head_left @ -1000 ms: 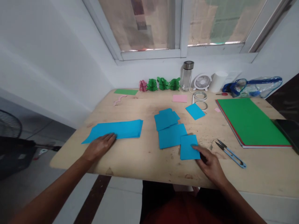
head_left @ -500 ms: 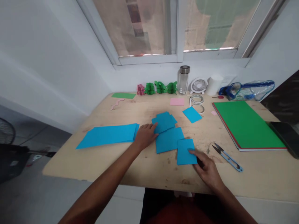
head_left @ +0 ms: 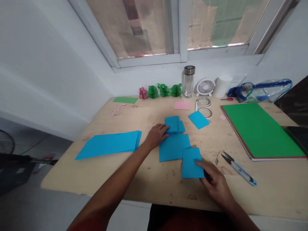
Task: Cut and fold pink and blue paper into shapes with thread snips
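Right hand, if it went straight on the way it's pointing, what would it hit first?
Beyond the small blue card it grips, the right hand would probably meet the wider blue sheets, which that card seems to overlap; exact height is hard to judge.

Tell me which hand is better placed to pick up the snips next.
Right, I'd say: the right hand is nearer the snips, though it would first have to let go of its blue card. The left hand is farther off, at the upper blue pieces.

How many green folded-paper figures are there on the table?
3, by the wall: left figure beside the pink figure, middle figure, right figure nearest the bottle.
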`<state>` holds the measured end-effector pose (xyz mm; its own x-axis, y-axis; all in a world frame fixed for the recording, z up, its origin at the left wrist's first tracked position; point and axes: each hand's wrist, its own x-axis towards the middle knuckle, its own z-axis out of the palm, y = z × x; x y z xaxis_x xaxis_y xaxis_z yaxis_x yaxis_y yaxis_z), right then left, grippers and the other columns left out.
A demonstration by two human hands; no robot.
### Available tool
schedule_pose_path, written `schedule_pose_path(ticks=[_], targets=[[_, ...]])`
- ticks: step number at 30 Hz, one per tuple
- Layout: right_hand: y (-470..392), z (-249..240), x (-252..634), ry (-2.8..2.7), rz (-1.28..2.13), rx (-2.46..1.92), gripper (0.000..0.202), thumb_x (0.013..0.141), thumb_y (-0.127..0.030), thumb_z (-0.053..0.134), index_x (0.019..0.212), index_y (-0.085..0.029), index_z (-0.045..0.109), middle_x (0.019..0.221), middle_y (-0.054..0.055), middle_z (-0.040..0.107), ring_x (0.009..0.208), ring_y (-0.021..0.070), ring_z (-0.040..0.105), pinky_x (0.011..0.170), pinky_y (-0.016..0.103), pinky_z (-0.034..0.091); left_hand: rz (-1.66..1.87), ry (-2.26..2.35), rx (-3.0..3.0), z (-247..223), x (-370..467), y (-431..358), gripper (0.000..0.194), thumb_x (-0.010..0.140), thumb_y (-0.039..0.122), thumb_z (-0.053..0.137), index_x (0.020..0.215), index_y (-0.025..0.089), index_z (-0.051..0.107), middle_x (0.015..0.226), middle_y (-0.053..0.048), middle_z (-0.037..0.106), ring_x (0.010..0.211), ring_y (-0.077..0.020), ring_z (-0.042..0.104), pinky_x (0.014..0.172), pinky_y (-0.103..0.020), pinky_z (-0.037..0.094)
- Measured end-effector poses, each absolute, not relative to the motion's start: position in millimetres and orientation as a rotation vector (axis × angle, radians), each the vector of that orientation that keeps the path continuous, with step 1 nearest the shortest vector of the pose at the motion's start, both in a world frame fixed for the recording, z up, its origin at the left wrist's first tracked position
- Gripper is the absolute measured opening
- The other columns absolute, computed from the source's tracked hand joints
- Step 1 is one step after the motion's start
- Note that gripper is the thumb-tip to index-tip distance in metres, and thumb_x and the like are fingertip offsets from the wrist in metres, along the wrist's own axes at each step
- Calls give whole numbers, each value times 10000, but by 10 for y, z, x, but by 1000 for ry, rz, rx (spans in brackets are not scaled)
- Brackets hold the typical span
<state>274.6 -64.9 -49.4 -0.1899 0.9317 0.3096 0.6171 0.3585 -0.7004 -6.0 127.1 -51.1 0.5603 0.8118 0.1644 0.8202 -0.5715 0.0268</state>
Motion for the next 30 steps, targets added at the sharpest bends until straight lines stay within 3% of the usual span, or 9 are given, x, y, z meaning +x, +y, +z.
schedule_pose_path(ticks=[11,17,19,24,30], targets=[[-657,-474,2741,-1918,568,-1353,450,792,-137,508,1218,-261,586,1143,61,684,1022,242,646,851,422,537,-250,-1216,-2864,-387,133,1634,381,890,358,504,1241,217,552,1269,-114,567,1145,-253,530,991,-422,408],[-683,-462,2749,-1841,631,-1373,456,789,-135,501,1213,-273,597,1150,43,684,1033,225,644,861,390,538,-505,-1283,-2857,-220,94,774,518,875,459,503,1320,194,476,1366,-132,494,1264,-295,439,1011,-467,404],[-694,-469,2757,-1794,653,-1388,441,793,-147,504,1205,-269,605,1144,43,687,1034,220,646,856,369,542,-438,-1238,-2894,-197,67,418,544,844,500,539,1300,206,497,1367,-127,497,1261,-325,440,989,-505,417],[-708,-493,2772,-1672,659,-1443,405,790,-177,526,1173,-254,633,1153,57,683,1045,237,646,848,371,551,-281,-1237,-2835,-242,22,75,384,868,381,558,1207,202,580,1304,-136,557,1202,-323,514,943,-502,457],[-693,-434,2774,-1527,633,-1445,346,798,-228,546,1122,-244,666,1086,59,712,967,246,678,810,376,568,-412,-1122,-2839,-329,-14,134,286,901,332,515,1122,191,627,1185,-133,640,1104,-293,599,894,-468,503]])
